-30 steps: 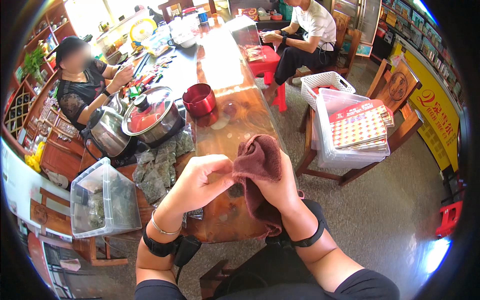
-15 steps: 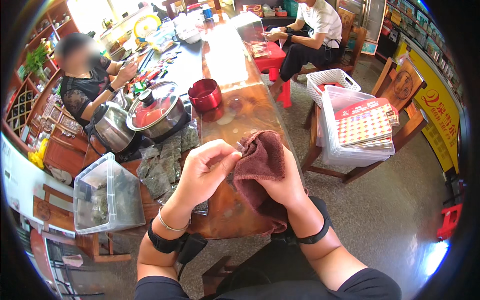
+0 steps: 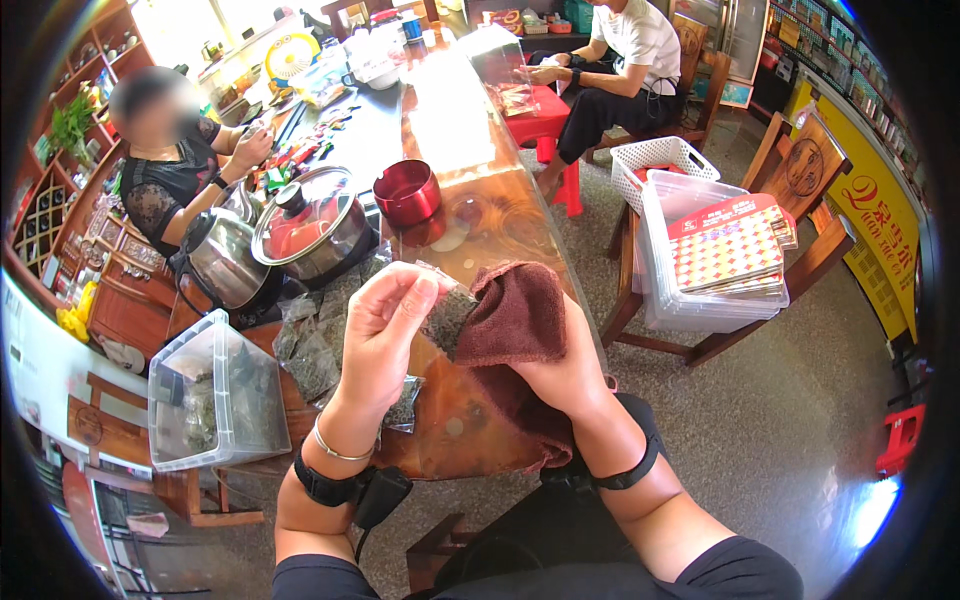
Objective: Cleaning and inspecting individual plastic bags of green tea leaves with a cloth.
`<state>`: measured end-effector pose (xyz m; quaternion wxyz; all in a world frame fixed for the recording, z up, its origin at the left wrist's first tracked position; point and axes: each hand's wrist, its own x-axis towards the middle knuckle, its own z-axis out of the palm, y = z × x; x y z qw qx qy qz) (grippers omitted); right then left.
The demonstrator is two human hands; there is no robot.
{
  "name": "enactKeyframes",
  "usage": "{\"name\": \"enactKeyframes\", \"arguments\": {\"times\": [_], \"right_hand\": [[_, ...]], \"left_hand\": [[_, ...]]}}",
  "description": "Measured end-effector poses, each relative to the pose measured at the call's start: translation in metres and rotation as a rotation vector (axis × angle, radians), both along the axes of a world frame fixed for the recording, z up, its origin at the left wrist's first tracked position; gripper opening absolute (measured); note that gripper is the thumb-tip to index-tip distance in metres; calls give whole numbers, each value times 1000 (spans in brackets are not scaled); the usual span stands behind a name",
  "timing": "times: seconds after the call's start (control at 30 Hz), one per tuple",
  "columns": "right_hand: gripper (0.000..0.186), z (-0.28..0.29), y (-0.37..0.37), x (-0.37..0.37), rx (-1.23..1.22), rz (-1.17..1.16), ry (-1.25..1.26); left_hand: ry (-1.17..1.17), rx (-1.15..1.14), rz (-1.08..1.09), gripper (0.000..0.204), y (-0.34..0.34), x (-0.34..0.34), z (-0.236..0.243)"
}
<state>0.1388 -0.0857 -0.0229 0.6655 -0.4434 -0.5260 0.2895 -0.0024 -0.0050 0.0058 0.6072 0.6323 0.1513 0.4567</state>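
far left there's a clear bin with some dark leafy stuff inside, then a steel kettle and a lidded pot. next along, a bunch of loose packets is spread on the worktop, just beyond the left forearm.

middle is where it's at: the left hand pinches a clear packet of dark greenish stuff between thumb and fingers, up over the worktop. the packet's other end goes in against a brown cloth — the right hand has that cloth bunched in its grasp. can't tell if the fingers underneath have the packet too, the cloth hides them.

what could go wrong imo: that pinch looks like it's near the edge, so a hard tug through the cloth could slip the packet loose or split the film and spill the filling. also the cloth's tail hangs low by the worktop edge — swing it left and it might drag a loose packet along.
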Motion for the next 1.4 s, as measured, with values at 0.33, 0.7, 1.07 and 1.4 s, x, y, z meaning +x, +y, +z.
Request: {"name": "enactKeyframes", "arguments": {"times": [0.33,0.7,1.07,1.4], "right_hand": [[36,-1,-4,-2,-71,-24,318],[33,-3,3,0,11,-37,147],[29,-4,-1,-4,2,-161,318],[41,-1,0,-6,88,122,39]], "left_hand": [[-76,-92,28,11,3,-1,-2],[78,-40,-15,9,3,-1,1],[226,-24,23,7,3,-4,1],[-31,-95,108,10,-2,1,-2]]}}
